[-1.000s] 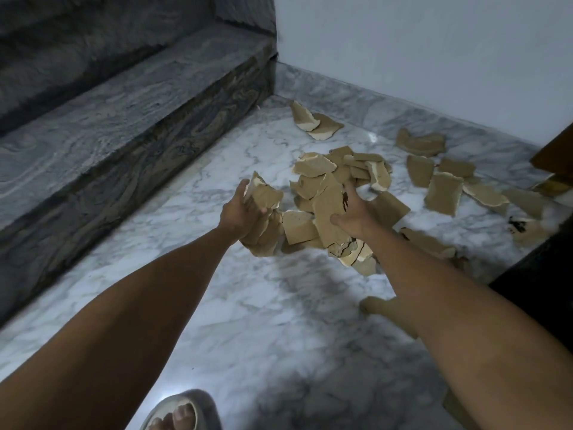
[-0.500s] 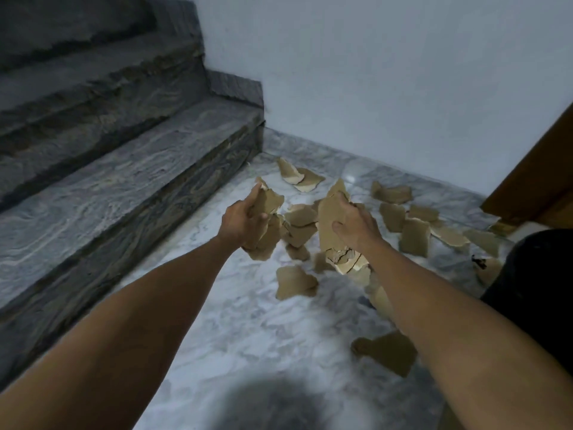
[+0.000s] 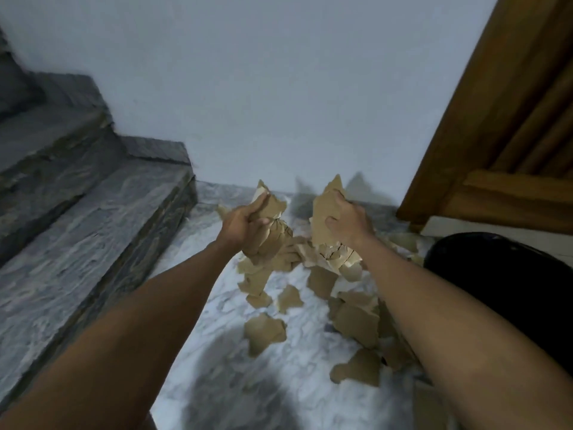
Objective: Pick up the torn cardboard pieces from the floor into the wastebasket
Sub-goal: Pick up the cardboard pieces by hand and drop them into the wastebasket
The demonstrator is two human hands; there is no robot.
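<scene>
Head view: left hand and right hand each clutch a bundle of torn cardboard pieces at centre. More lie on the floor toward 5 o'clock. Wastebasket at 3 o'clock. Light, stiff, slippery stacked; pinch across the faces.

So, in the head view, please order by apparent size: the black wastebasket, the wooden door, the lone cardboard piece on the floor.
1. wooden door
2. black wastebasket, partly cut off
3. lone cardboard piece
</scene>
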